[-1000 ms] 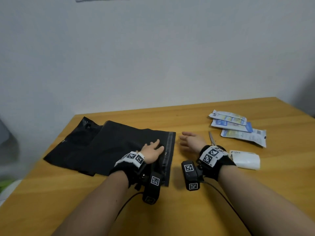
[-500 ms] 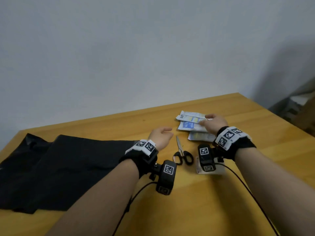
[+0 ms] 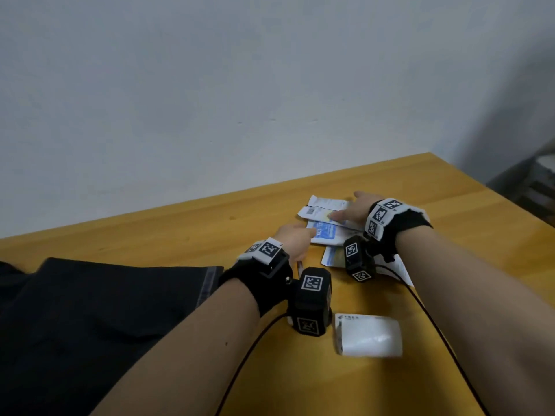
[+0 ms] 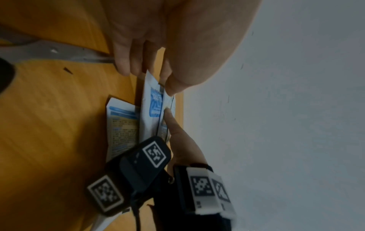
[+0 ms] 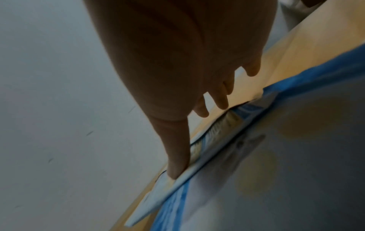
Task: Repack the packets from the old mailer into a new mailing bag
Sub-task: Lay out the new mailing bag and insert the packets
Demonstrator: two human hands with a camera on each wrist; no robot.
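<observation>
Left hand pinches blue-print packet by its edge; right hand flat, fingers straight, on top packet.
Head: glossy flat packets overlap on yellow wood table; matte black mailing bag well left; grey wall. Left wrist: thumb over edge, fingers under. Right wrist: thumb presses packet edge.

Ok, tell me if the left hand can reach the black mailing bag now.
Probably yes: the black mailing bag lies flat just beside the left hand, uncovered. That hand pinches the blue packet, though, so it must let go first.
</observation>
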